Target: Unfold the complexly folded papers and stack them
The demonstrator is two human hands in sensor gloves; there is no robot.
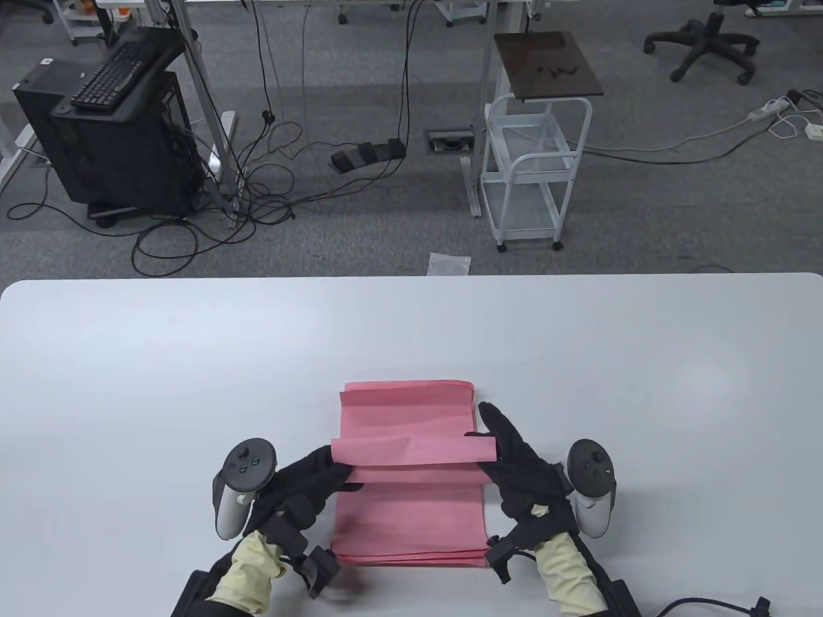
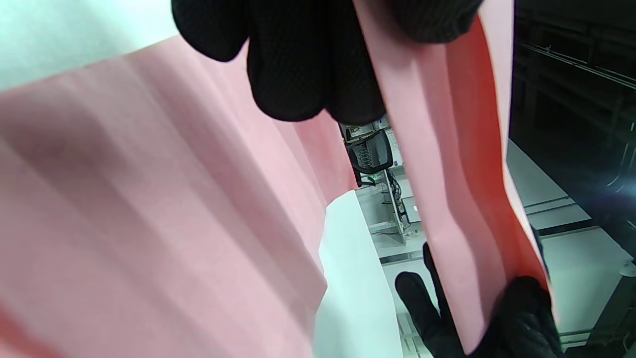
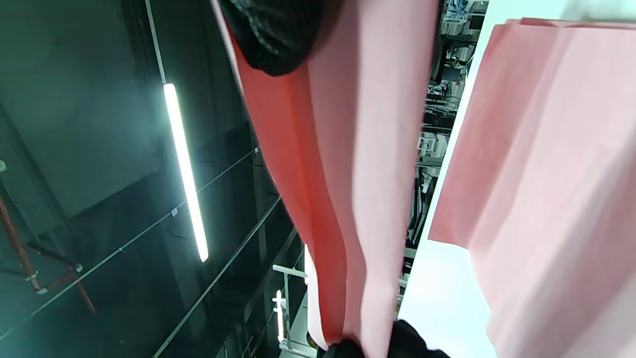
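Folded pink strip point(image 1: 415, 451) ran crosswise above the pink stack point(image 1: 411, 508) on the worktop point(image 1: 128, 385). Left hand point(image 1: 308, 479) pinched its left end, right hand point(image 1: 514, 463) its right end; unfolding probably meant opening it along that axis.

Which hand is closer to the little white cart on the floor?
Right. The right hand grips the folded pink paper on the cart's side of the table; the left hand grips the paper's other end, farther from it.
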